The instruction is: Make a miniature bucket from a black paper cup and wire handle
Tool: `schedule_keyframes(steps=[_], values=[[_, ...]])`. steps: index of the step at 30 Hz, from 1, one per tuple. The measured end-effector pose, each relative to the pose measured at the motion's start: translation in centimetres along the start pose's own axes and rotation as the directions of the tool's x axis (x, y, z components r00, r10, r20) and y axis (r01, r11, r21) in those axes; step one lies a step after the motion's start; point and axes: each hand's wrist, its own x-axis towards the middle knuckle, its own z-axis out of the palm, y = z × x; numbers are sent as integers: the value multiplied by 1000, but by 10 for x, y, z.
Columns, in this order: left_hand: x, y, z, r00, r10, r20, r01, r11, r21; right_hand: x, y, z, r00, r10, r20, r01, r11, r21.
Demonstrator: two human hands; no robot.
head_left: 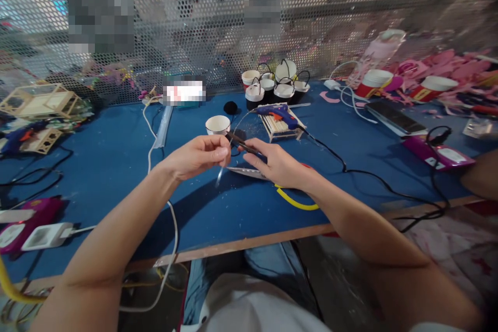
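My left hand (206,154) is closed in a pinch, and a thin clear strip (220,176) hangs from below its fingertips. My right hand (278,163) grips a dark, narrow, flat piece (243,142) whose far end touches or nearly touches my left fingers; its exact kind is unclear. Beneath my right hand lie scissors, with a metal blade (247,171) and a yellow handle (298,202) showing. A white cup (218,124) with a dark rim stands just behind my left hand. Behind my right hand, a blue glue gun (278,113) rests on a small wooden-stick rack (275,128).
Several paper cups with black wire loops (283,92) stand at the back beside a black pompom (231,107). A phone (397,118) and purple power strip (438,154) lie right. Cables cross the blue table (116,150). Wooden models (41,101) stand left; perforated metal (155,26) rises behind.
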Motion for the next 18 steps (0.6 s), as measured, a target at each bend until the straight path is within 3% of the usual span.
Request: schedule_keyframes(steps=[2, 4, 6, 7, 9, 10, 12, 15, 18], values=[[-2, 4, 11, 982, 43, -186, 16, 951, 307, 1, 3, 4, 999, 36, -28, -38, 998, -59], [-5, 11, 21, 907, 210, -366, 94, 746, 660, 2, 6, 7, 995, 75, -63, -83, 988, -129], [-8, 17, 25, 839, 349, -417, 165, 568, 806, 3, 8, 10, 992, 86, -89, -100, 982, -160], [-9, 19, 24, 845, 344, -410, 161, 566, 808, 3, 8, 10, 992, 83, -91, -97, 983, -155], [-10, 20, 17, 918, 214, -333, 75, 731, 678, 2, 7, 9, 994, 75, -78, -83, 991, -102], [-9, 19, 11, 959, 131, -250, 26, 842, 539, 2, 6, 7, 995, 68, -69, -73, 995, -63], [-6, 12, 1, 995, 43, -88, -24, 979, 202, 1, 4, 5, 997, 45, -57, -44, 999, 10], [0, -1, -6, 999, 4, 48, 3, 987, -160, 0, 3, 2, 998, -5, -58, 9, 998, 58], [2, -6, 1, 1000, -2, 29, 7, 988, -153, 0, 3, 2, 999, -13, -46, 15, 999, 47]])
